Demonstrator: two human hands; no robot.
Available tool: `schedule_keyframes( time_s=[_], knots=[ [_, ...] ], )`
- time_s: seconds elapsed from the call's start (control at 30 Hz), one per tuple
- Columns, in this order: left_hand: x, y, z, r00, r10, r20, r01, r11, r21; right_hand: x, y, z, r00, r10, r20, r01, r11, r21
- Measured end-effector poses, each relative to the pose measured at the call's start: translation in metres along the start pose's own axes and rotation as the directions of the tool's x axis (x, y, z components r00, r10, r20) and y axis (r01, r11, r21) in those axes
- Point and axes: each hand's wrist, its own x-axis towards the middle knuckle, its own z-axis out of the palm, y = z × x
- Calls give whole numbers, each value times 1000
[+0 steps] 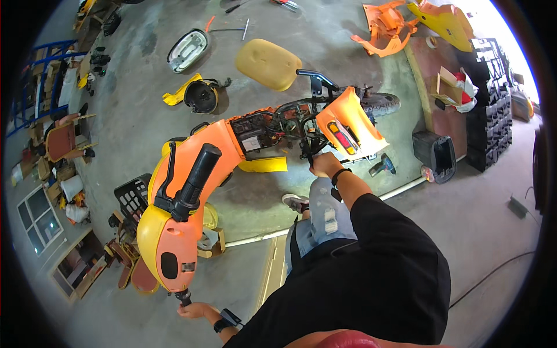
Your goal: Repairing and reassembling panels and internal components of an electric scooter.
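A partly stripped orange and yellow scooter (217, 142) stands across the view, its front at the lower left and its tail at the upper right. At the near end of the handlebar, my left hand (196, 311) is closed around the black grip (183, 298). The other black grip (200, 168) sticks up at the far side with its brake lever. My right hand (326, 165) is closed on a black rear rail (306, 148), below the orange tail cover (353, 124) with its red and amber light. Wiring and frame parts show bare in the scooter's middle, where no seat is fitted.
Beyond the scooter, a tan seat pad (268, 64), a seat base (188, 51), a black-and-yellow bucket-like part (201, 96) and orange panels (384, 28) lie on the floor. A cordless drill (382, 166), black bin (435, 156) and stacked black crates (490, 104) stand at right.
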Motion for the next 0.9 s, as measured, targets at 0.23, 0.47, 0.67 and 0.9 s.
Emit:
schedule_keyframes(
  time_s=[0.23,0.47,0.67,0.9],
  knots=[
    [7,-3,3,995,-9,102,-2,994,108,-1,5,-2,999,-5,-46,9,997,76],
    [6,1,-2,991,70,110,-94,968,231,5,5,14,994,14,-110,-2,994,108],
    [15,-8,13,1000,-16,-7,16,998,58,-3,6,16,982,38,-184,-17,993,114],
    [13,-2,18,998,-42,48,45,997,-61,-48,-25,9,950,216,-223,-176,967,186]
  ],
)
